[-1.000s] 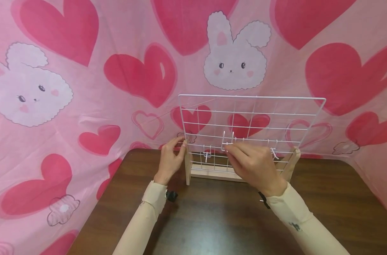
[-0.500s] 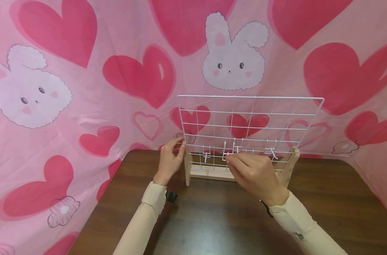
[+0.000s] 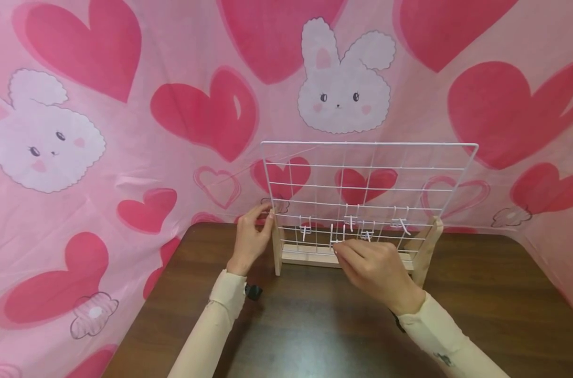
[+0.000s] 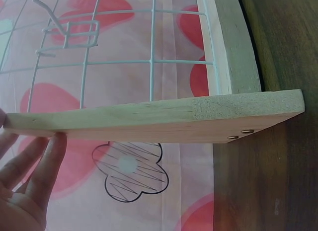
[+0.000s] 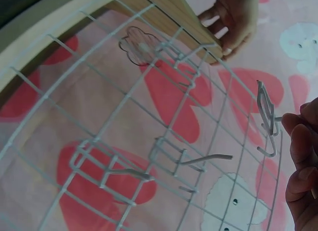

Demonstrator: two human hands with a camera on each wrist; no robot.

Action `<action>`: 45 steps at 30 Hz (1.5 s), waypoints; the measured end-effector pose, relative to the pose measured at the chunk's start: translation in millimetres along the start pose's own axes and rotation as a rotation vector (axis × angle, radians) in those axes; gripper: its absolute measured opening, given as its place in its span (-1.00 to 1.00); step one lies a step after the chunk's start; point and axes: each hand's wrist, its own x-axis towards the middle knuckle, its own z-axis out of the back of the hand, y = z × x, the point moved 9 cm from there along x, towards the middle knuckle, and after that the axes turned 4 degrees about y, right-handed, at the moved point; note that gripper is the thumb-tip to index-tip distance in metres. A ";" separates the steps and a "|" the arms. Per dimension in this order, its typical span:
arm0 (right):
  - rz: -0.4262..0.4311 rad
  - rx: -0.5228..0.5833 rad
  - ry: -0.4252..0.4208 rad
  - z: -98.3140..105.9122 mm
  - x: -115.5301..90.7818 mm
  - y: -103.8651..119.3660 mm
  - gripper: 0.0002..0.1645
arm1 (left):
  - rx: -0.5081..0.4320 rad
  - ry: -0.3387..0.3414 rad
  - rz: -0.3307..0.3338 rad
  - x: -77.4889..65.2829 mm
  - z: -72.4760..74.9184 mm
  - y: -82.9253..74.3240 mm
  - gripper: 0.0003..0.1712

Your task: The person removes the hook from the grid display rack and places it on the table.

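A white wire grid panel (image 3: 369,168) stands upright on a wooden base, with several white wire hooks (image 3: 305,229) hanging on its lower rows. My right hand (image 3: 383,270) pinches another white wire hook (image 3: 337,236) by its prong, in front of the grid near the lower middle. In the right wrist view this held hook (image 5: 267,114) shows apart from the bars, its back facing the grid. My left hand (image 3: 252,239) holds the top end of the left wooden side piece (image 4: 149,119), fingertips against its outer face.
The brown wooden table (image 3: 291,325) extends in front of the stand. A light wooden crossbar (image 3: 310,257) joins the side pieces at the bottom. Behind hangs a pink cloth (image 3: 182,47) printed with hearts and rabbits. The right wooden side piece (image 3: 428,247) stands beyond my right hand.
My right hand has moved down with the hook, from the middle rows to the lower rows of the grid. Hooks it had covered now show. My left hand stays put.
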 end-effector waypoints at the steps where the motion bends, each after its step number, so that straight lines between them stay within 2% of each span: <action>1: -0.003 0.001 0.005 -1.1 -2.6 -0.1 -0.67 | -0.002 0.001 0.001 0.1 0.0 -0.1 -0.74; 8: -0.007 0.010 0.028 -8.2 -20.2 0.2 -0.68 | -0.012 0.017 0.016 0.4 -1.4 1.2 -0.74; 19: -0.041 0.016 0.117 -21.7 -45.5 -4.6 -0.60 | -0.011 -0.010 -0.026 3.1 2.1 -4.3 -0.72; 31: -0.073 -0.004 0.206 -31.2 -66.9 -13.8 -0.54 | 0.001 0.012 0.028 2.6 -0.1 -0.1 -0.72; 45: -0.094 -0.004 0.265 -44.1 -87.3 -20.7 -0.53 | 0.003 0.004 0.025 2.9 0.0 0.0 -0.73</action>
